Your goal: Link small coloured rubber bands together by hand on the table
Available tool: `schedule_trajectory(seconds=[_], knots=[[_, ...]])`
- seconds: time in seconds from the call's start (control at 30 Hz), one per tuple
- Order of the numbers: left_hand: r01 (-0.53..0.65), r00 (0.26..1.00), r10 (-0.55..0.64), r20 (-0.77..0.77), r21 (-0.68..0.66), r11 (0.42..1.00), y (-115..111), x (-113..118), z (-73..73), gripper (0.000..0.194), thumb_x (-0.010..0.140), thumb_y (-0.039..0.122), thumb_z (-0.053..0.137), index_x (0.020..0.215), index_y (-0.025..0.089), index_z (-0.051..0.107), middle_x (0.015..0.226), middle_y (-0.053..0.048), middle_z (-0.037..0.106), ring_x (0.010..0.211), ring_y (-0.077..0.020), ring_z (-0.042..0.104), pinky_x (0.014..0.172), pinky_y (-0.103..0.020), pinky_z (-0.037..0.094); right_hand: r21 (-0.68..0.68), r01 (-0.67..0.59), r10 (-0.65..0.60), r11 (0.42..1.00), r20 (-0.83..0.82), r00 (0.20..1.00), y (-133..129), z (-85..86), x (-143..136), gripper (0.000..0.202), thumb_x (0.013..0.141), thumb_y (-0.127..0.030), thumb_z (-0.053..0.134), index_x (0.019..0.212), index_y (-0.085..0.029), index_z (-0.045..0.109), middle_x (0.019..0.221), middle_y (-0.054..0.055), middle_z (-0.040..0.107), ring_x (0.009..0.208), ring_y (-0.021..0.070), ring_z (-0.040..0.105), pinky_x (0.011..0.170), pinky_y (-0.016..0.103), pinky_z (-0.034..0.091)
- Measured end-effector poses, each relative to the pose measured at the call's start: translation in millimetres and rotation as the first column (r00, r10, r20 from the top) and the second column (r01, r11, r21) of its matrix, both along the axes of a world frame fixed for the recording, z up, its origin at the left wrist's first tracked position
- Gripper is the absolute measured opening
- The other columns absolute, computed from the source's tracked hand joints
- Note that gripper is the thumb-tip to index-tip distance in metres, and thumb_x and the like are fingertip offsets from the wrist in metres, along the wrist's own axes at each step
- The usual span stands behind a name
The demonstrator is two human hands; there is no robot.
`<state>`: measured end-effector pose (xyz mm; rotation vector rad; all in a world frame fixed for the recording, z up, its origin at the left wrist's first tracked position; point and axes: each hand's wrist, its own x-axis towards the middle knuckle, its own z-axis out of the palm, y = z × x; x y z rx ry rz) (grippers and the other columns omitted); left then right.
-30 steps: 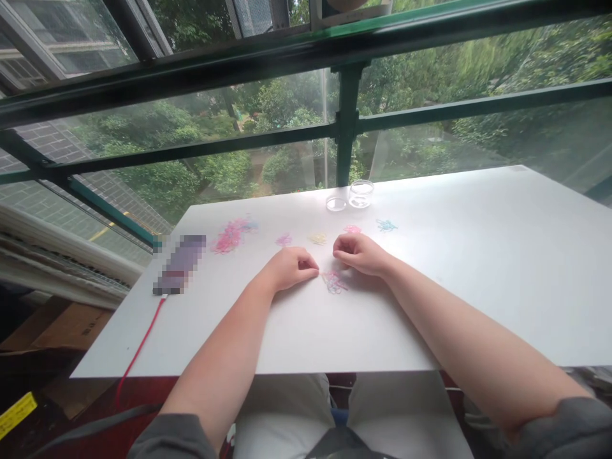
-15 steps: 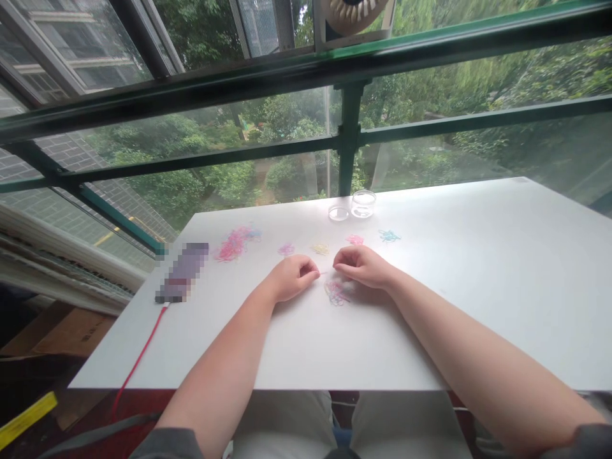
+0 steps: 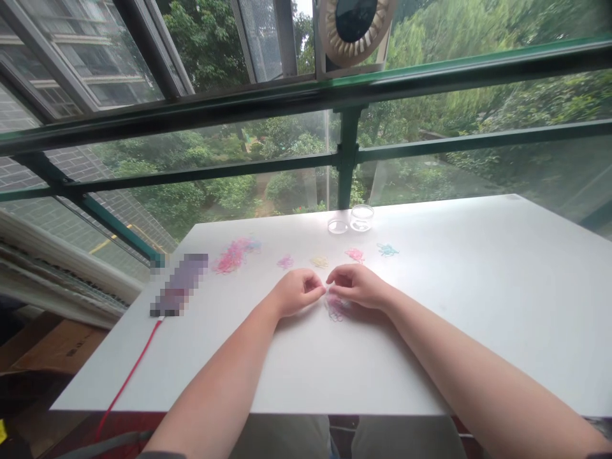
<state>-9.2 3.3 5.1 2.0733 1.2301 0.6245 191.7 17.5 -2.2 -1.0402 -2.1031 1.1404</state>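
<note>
Over the middle of the white table, my left hand (image 3: 300,294) pinches with thumb and index finger pressed together. A thin pale-pink rubber band showed at these fingertips a moment ago; now it is barely visible. My right hand (image 3: 359,287) is curled, its fingertips almost meeting the left ones, and what they grip is hidden. Just below the fingertips lies a mixed pile of small rubber bands (image 3: 336,312). Beyond my hands sit little piles by colour: purple bands (image 3: 285,261), yellow bands (image 3: 319,262), pink bands (image 3: 354,255) and teal bands (image 3: 387,250).
A larger mixed heap of bands (image 3: 234,255) lies at the left. At the table's (image 3: 478,319) far edge stand a clear round jar (image 3: 362,218) and its lid (image 3: 338,226). A blurred-out phone (image 3: 182,284) with a red cable (image 3: 129,379) lies far left.
My hands have come closer together, so the gap with the pink band between the fingertips has nearly closed. The camera view has tilted up slightly.
</note>
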Motion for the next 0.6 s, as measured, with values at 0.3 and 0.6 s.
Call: schedule_trajectory(seconds=[0.3,0.6], knots=[[0.023,1.0,-0.024,0.02,0.018,1.0,1.1,1.4,-0.8,0.022,0.078,0.035,0.056,0.075,0.015,0.063,0.07,-0.002,0.061,0.058,-0.0101,0.049,0.055,-0.022,0.039,0.051,0.014,-0.015,0.999,0.026,1.0,-0.3,2.3,-1.6,0.01,0.076,-0.021,0.053,0.075,-0.015,0.061,0.059,-0.002,0.053,0.055,0.0092,0.045,0.053,0.022,0.036],[-0.016,0.996,0.013,0.089,0.04,0.999,5.1,2.4,-3.9,0.022,0.081,0.034,0.053,0.082,0.014,0.062,0.074,-0.003,0.061,0.06,-0.0106,0.049,0.056,-0.022,0.039,0.029,0.054,-0.052,0.998,-0.056,0.997,2.1,-0.2,0.4,0.008,0.076,-0.022,0.055,0.074,-0.015,0.058,0.059,-0.002,0.051,0.053,0.0091,0.044,0.052,0.022,0.035]])
